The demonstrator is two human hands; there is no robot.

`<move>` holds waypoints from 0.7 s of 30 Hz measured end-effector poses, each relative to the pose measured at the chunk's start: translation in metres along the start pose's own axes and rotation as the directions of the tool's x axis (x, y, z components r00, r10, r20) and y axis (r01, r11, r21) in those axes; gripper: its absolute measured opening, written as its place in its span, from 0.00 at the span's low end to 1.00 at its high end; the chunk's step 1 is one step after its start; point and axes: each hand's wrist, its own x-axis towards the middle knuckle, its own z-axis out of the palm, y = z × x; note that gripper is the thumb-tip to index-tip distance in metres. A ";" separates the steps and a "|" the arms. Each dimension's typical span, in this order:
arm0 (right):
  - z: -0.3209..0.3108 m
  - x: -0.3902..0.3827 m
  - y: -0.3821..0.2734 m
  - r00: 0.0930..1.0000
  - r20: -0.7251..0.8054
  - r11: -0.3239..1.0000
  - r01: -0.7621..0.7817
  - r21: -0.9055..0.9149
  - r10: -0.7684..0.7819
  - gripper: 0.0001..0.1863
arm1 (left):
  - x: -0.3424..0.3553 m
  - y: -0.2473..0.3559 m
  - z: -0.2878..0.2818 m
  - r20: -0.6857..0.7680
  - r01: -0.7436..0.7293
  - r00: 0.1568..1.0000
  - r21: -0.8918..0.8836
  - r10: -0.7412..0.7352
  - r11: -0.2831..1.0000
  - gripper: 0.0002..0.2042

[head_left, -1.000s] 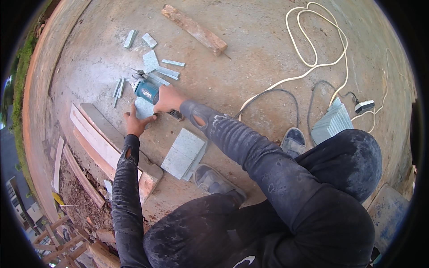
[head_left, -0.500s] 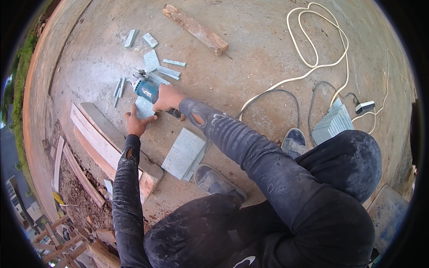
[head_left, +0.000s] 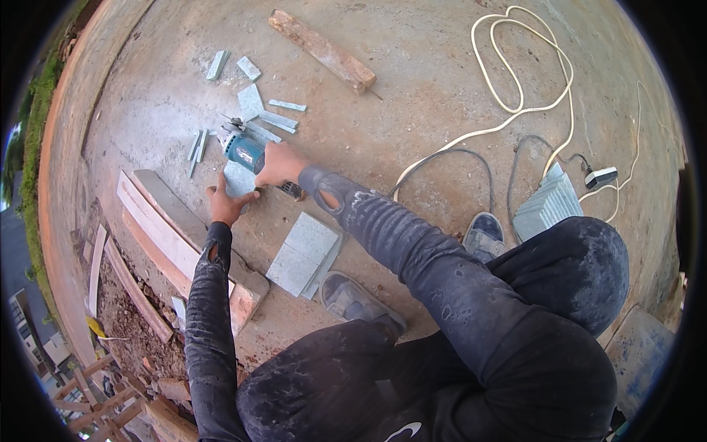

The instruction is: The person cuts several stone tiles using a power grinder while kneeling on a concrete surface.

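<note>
Head view: gripping teal power tool (head_left: 244,152), long axis ten-to-four, in curled right hand (head_left: 281,165); touching pale tile (head_left: 239,179), at one o'clock from left hand (head_left: 225,205), with thumb and finger spread.

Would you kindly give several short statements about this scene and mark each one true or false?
1. The right hand grips a teal cylindrical power tool. True.
2. The left hand is far from the tool. False: it is close by, touching a pale grey-green flat stone tile.
3. A rough brown wooden beam lies on the dusty brown ground. True.
4. The beam rests across the tool. False: the two are apart.
5. A long cream cable lies to the right of both hands. True.
</note>
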 end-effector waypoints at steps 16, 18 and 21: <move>-0.004 -0.009 0.000 0.999 0.033 1.000 -0.003 -0.011 0.003 0.39 | -0.001 0.004 -0.002 0.004 0.024 1.000 0.029 -0.024 0.999 0.62; -0.006 -0.011 0.001 0.999 0.039 1.000 -0.014 -0.012 0.014 0.39 | -0.001 0.003 -0.001 0.013 0.036 0.999 0.014 -0.037 0.999 0.62; -0.008 -0.012 -0.001 0.995 0.077 0.998 -0.059 0.003 0.058 0.42 | -0.001 0.003 -0.001 0.009 0.029 1.000 0.013 -0.030 0.999 0.62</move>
